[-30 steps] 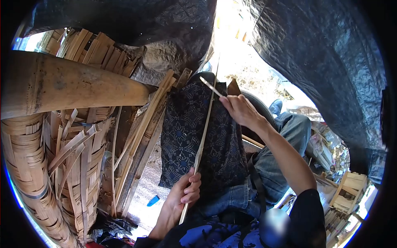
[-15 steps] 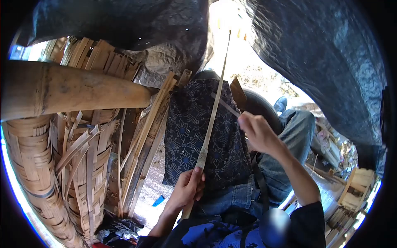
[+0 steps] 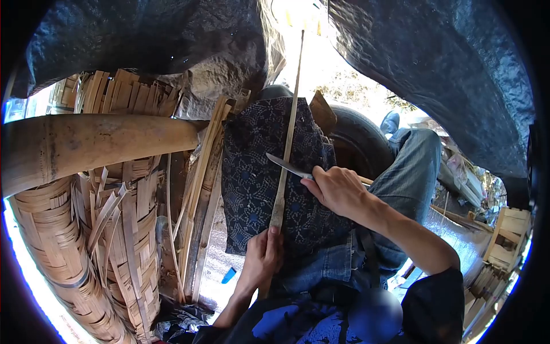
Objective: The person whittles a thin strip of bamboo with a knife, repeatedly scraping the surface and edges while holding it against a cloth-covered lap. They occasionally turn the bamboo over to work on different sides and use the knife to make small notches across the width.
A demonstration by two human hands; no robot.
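A long, narrow bamboo strip (image 3: 291,129) runs from my lap up toward the bright opening, across a dark patterned cloth (image 3: 246,189) spread over my leg. Near its lower end my left hand (image 3: 264,252) is closed around the strip, thumb on top. My right hand (image 3: 341,189) grips a knife (image 3: 289,166) by its handle, which the fingers mostly cover. The blade points left and lies across the strip's middle; whether it touches the strip I cannot tell.
A thick bamboo pole (image 3: 109,143) juts in from the left above woven bamboo baskets (image 3: 54,229). Split bamboo pieces (image 3: 200,195) lean beside the cloth. A tire (image 3: 358,135) stands beyond my right hand. Dark sheeting (image 3: 435,69) hangs overhead. A blue scrap (image 3: 228,275) lies on the ground.
My right hand has moved down and left with the knife, bringing the blade from right of the strip's upper part to across it. My left hand still holds the strip.
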